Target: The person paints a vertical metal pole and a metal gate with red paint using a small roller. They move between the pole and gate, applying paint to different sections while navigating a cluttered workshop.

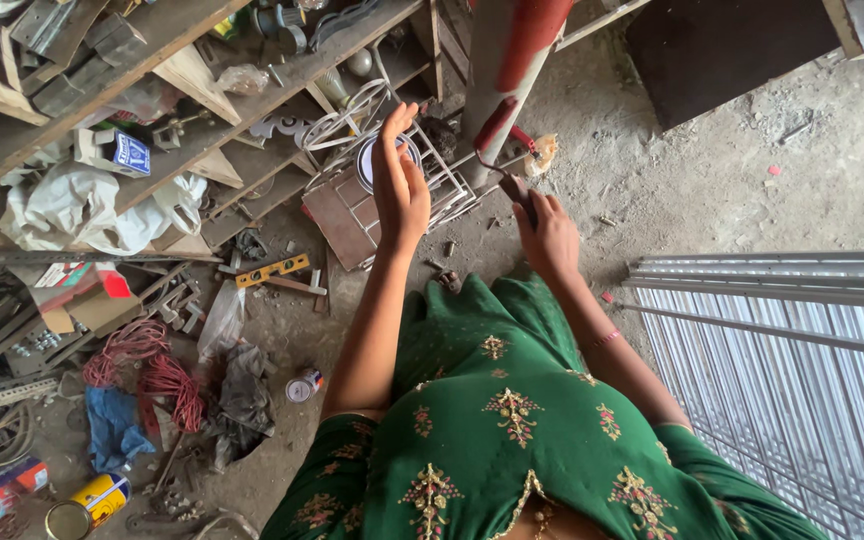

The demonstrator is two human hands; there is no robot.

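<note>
My left hand (399,185) is raised with its fingers apart and holds nothing; it hovers over a round tin (377,160) that sits on a white wire rack (432,190). My right hand (548,235) grips the dark handle of a small paint roller (512,165). The roller's red sleeve rests against a grey post (505,50) that is partly coated red. The roller's far end carries a pale, worn tip.
Cluttered wooden shelves (152,90) with metal parts and white bags stand at the left. Red wire coils (142,365), rags, paint cans (82,505) and a yellow level (270,270) litter the floor. A white metal grille (782,350) lies at the right.
</note>
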